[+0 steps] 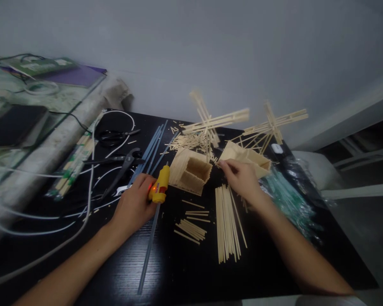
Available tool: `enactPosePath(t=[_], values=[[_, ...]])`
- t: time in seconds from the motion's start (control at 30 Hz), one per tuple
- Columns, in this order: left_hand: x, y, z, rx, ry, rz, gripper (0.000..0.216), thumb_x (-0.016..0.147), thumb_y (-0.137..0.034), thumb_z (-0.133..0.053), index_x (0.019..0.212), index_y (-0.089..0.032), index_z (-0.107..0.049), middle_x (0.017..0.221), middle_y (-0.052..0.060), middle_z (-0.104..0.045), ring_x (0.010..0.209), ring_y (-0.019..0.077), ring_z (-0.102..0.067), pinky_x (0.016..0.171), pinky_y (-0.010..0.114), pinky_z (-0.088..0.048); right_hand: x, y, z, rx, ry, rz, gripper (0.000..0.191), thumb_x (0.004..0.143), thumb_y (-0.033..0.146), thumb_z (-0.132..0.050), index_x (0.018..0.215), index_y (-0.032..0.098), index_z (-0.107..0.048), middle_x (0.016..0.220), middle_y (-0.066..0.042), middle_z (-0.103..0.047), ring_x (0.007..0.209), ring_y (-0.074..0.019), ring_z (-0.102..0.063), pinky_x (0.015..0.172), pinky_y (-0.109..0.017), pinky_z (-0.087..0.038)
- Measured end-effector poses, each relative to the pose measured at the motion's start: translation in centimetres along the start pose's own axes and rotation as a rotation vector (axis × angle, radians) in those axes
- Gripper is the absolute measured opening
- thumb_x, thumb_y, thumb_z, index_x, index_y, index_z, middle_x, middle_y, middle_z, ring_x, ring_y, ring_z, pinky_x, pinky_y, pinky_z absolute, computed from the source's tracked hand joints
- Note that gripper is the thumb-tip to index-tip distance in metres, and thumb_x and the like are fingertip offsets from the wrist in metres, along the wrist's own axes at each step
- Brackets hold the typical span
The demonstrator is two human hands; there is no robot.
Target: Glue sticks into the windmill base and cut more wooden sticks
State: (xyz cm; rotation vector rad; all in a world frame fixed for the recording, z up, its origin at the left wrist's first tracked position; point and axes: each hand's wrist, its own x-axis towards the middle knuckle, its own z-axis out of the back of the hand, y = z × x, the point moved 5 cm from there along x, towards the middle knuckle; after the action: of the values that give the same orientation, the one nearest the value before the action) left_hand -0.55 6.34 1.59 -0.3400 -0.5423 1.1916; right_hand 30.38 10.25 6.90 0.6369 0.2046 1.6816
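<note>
My left hand (134,205) is wrapped round a yellow glue gun (160,183) with a red light on its side, a grey glue stick (149,246) trailing from its back towards me. The gun's tip points at an open-topped box built of thin wooden sticks (191,171). My right hand (240,177) is closed, fingertips pinched beside a second stick-built piece (247,158) just right of the box; what they pinch is too small to make out. A bundle of long sticks (226,223) lies under my right wrist, short cut sticks (191,227) to its left.
Two stick windmill crosses (210,121) (272,125) stand at the back of the black table (185,272). Black scissors (115,136), pliers (121,168), spare glue sticks (155,146), white cables (51,221), packed sticks (72,165) lie left. Green plastic wrapping (287,199) lies right.
</note>
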Motion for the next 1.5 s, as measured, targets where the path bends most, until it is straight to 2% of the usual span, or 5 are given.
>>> enactPosePath(t=[0.13,0.23,0.47,1.03,1.5], values=[[0.0,0.1,-0.1,0.001,0.007,0.001,0.022,0.082,-0.023,-0.054,0.104,-0.022,-0.058,0.110,0.008,-0.062,0.090,0.0237,-0.066,0.074,0.035,-0.054,-1.2,0.8,-0.7,0.183,0.061,-0.062,0.042,0.094,0.053,-0.063,0.114,0.018,-0.071,0.067,0.000,-0.068,0.054,-0.0156,-0.059,0.059,-0.029,-0.048],[0.1,0.0,-0.1,0.009,0.005,0.002,0.021,0.082,-0.022,-0.052,0.103,-0.022,-0.058,0.109,0.007,-0.062,0.091,0.0238,-0.066,0.076,0.035,-0.054,-2.2,2.1,-1.7,0.229,0.114,-0.052,0.067,0.084,0.056,-0.075,0.138,0.021,-0.057,0.093,-0.005,-0.072,0.065,-0.0177,-0.066,0.064,-0.033,-0.056],[0.1,0.1,-0.1,0.034,0.007,-0.007,0.021,0.083,-0.024,-0.053,0.104,-0.022,-0.059,0.110,0.008,-0.063,0.092,0.0240,-0.065,0.076,0.035,-0.054,-2.7,3.1,-3.1,0.115,0.091,0.101,0.046,0.087,0.043,-0.076,0.127,0.025,-0.063,0.132,-0.014,-0.057,0.092,-0.0251,-0.070,0.081,-0.046,-0.064],[0.2,0.3,1.5,-0.020,-0.195,0.007,0.016,0.088,-0.027,-0.056,0.103,-0.021,-0.058,0.105,0.008,-0.063,0.095,0.0226,-0.063,0.078,0.033,-0.050,-3.8,3.4,-1.9,0.426,0.115,0.069,0.034,0.083,0.032,-0.080,0.114,0.027,-0.068,0.129,-0.010,-0.062,0.092,-0.0198,-0.071,0.081,-0.042,-0.071],[0.2,0.5,0.9,-0.029,-0.168,-0.004,0.015,0.089,-0.029,-0.055,0.101,-0.022,-0.058,0.105,0.007,-0.063,0.092,0.0215,-0.063,0.076,0.032,-0.049,-1.1,2.1,-3.1,0.270,0.137,0.041,0.052,0.079,0.033,-0.082,0.125,0.025,-0.058,0.117,-0.008,-0.069,0.103,-0.0253,-0.069,0.085,-0.042,-0.061]])
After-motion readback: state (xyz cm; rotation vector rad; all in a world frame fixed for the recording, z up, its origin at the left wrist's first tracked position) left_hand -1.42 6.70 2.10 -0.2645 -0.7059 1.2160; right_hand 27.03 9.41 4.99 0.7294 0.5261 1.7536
